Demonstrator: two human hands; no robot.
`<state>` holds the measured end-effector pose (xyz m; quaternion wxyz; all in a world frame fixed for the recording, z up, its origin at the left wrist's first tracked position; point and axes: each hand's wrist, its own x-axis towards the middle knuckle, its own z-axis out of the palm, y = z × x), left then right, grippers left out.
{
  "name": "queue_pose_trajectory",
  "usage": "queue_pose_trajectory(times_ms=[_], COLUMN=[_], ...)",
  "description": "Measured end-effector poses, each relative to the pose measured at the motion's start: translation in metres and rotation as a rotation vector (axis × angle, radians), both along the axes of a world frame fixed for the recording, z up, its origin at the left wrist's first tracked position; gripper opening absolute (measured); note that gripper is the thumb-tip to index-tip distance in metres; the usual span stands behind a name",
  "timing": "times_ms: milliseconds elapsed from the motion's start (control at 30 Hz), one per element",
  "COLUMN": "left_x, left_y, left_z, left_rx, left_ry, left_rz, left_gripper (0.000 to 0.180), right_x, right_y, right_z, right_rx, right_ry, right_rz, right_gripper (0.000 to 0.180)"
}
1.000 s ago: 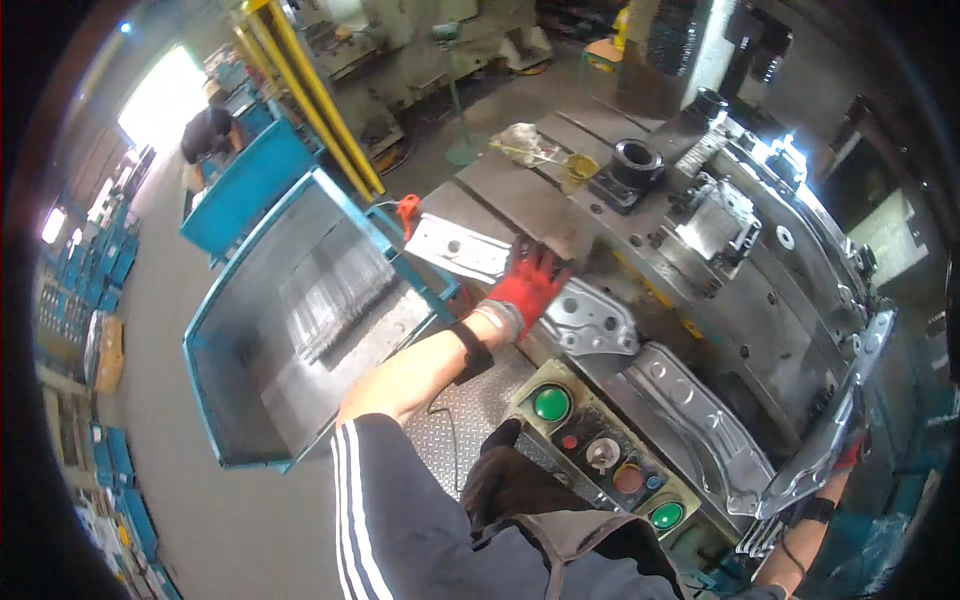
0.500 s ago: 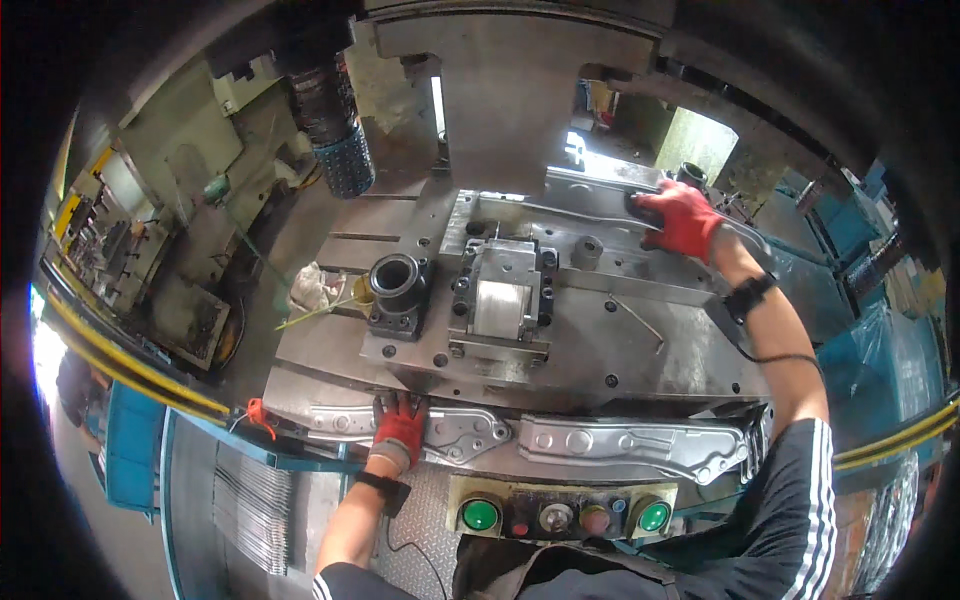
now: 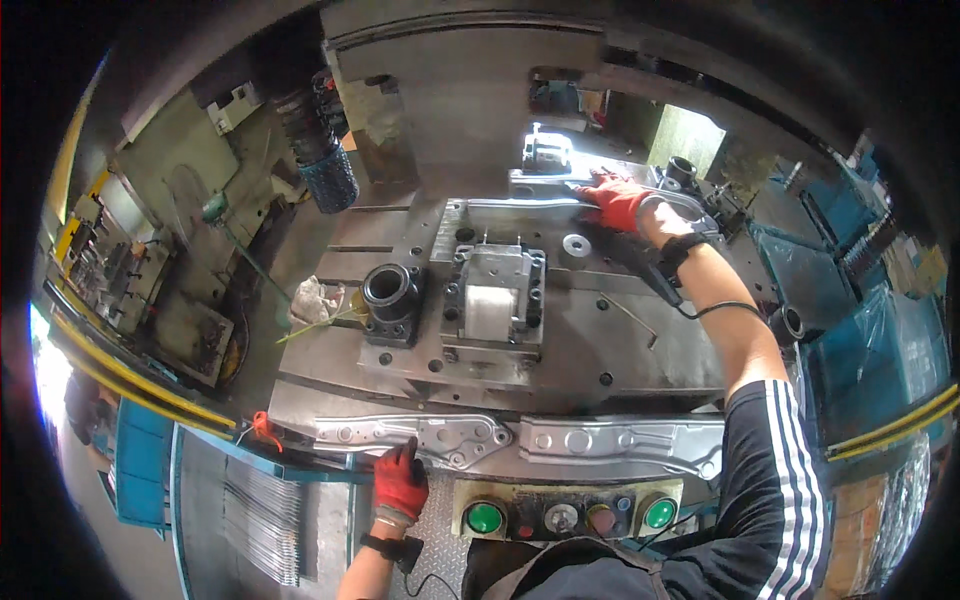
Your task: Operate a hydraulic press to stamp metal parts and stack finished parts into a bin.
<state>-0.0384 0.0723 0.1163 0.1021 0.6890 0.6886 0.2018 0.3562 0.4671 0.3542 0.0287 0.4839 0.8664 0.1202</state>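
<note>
My right hand [image 3: 616,203], in a red glove, reaches to the back of the press bed. Its fingers close over a long stamped metal bracket [image 3: 540,185], whose right end shows past my wrist. My left hand [image 3: 402,487], also red-gloved, is at the lower edge of another stamped bracket [image 3: 455,436] at the front. Its fingers are loosely bent and apart, the tips beside that edge, with nothing seen in them. A similar bracket [image 3: 590,440] lies to the right. Between the hands stands a steel die block [image 3: 495,300] with a bright top face.
A round guide bushing [image 3: 388,290] rises left of the die, near a crumpled rag [image 3: 315,303]. A thin bent rod [image 3: 630,322] lies on the plate. Green push buttons [image 3: 484,517] sit on the front control box. Stacked metal parts [image 3: 262,525] fill a rack at lower left.
My right hand has moved left with the rear bracket, showing more of a round fitting on the plate. The left hand has drawn back from the front bracket's top toward me.
</note>
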Motion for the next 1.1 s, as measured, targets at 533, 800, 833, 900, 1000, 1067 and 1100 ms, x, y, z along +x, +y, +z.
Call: queue_pose_trajectory(times_ms=[533,800,833,900,1000,1067,1100], left_x=[0.003,-0.004,-0.011,-0.019,-0.030,-0.026,-0.022], left_y=[-0.148,-0.141,-0.148,-0.162,-0.178,-0.164,-0.160], left_z=[-0.055,-0.060,-0.069,-0.075,-0.089,-0.105,-0.110], left_rx=[-0.137,-0.077,-0.050,-0.136,-0.234,-0.258,-0.271], left_ry=[-0.188,-0.281,-0.288,-0.277,-0.275,-0.325,-0.356], left_rz=[0.166,0.202,0.218,0.301,0.319,0.279,0.270], left_gripper=[0.035,0.035,0.035,0.036,0.038,0.042,0.044], right_x=[0.030,0.040,0.048,0.050,0.035,0.031,0.015], right_y=[-0.041,-0.019,-0.014,-0.014,-0.023,-0.033,-0.054], right_z=[0.012,0.014,0.008,0.005,-0.011,-0.020,-0.003], right_rx=[-0.022,-0.123,-0.088,-0.080,0.054,0.175,0.092], right_ry=[0.123,0.107,0.104,0.048,-0.032,0.034,0.151], right_rz=[-0.104,-0.014,0.044,-0.009,-0.139,-0.187,-0.182], right_gripper=[0.047,0.061,0.059,0.057,0.054,0.054,0.049])
